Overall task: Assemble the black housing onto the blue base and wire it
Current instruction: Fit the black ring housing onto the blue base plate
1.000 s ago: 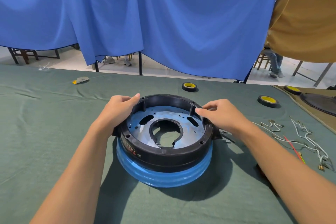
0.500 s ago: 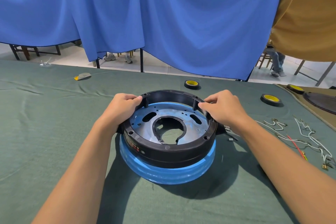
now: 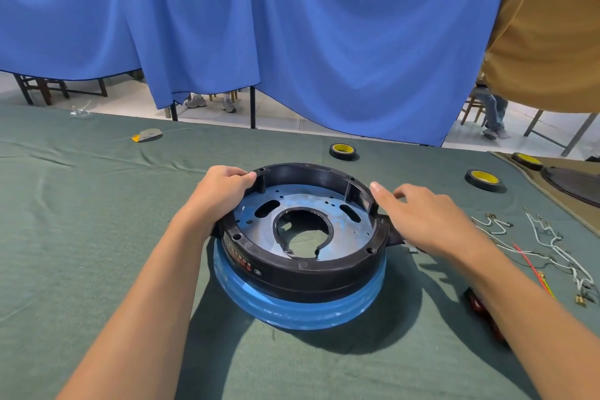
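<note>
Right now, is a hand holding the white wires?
No, the white wires lie untouched on the green cloth, right of the black housing.

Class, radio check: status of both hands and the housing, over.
Left hand grips black housing rim. Right hand open beside right rim, contact unclear. Housing sits on blue base. Wires loose on cloth, nothing blocking.

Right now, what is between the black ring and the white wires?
The right hand lies between the black housing and the white wires, in the head view.
</note>
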Action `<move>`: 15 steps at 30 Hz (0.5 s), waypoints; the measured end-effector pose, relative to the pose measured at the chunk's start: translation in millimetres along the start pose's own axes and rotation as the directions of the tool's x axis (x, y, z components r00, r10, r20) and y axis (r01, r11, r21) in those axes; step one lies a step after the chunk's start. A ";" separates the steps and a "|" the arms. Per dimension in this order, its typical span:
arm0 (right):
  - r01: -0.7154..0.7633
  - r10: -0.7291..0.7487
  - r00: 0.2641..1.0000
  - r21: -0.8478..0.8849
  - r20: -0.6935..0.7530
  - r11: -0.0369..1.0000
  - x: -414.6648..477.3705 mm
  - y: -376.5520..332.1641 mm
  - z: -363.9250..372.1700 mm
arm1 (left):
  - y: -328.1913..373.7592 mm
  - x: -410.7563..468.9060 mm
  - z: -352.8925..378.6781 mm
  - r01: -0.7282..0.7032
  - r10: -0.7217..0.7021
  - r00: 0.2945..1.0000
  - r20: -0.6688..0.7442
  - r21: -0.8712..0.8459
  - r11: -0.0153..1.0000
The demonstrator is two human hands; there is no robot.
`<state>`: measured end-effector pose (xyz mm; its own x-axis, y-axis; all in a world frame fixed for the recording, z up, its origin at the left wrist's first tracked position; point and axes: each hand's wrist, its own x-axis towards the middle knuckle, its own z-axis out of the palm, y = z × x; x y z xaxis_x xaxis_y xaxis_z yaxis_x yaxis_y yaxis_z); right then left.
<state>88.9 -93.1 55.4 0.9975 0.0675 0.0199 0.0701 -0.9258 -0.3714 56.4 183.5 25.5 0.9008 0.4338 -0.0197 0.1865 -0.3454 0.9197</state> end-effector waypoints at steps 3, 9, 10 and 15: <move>-0.105 0.060 0.983 0.265 0.172 0.959 -10.0 3.8 4.8 | 0.4 1.5 1.3 -0.006 0.006 1.000 -0.004 0.006 1.000; -0.255 0.070 0.960 0.736 0.272 0.627 -4.2 0.1 13.3 | -1.6 6.0 -9.7 0.024 -0.020 0.998 -0.053 0.086 0.996; -0.268 0.066 0.957 0.778 0.281 0.568 -2.3 -1.4 11.7 | -1.7 7.3 -13.0 0.032 -0.022 0.996 -0.081 0.125 0.992; -0.196 -0.027 0.972 0.864 0.234 0.463 10.5 -14.6 8.9 | 1.3 3.9 -22.5 0.152 -0.087 0.975 -0.204 0.331 0.931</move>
<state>98.3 -75.6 52.7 0.9660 0.1773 -0.1881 -0.1683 -0.1205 -0.9783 51.3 203.5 35.5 0.7822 0.6228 -0.0190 0.4403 -0.5309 0.7241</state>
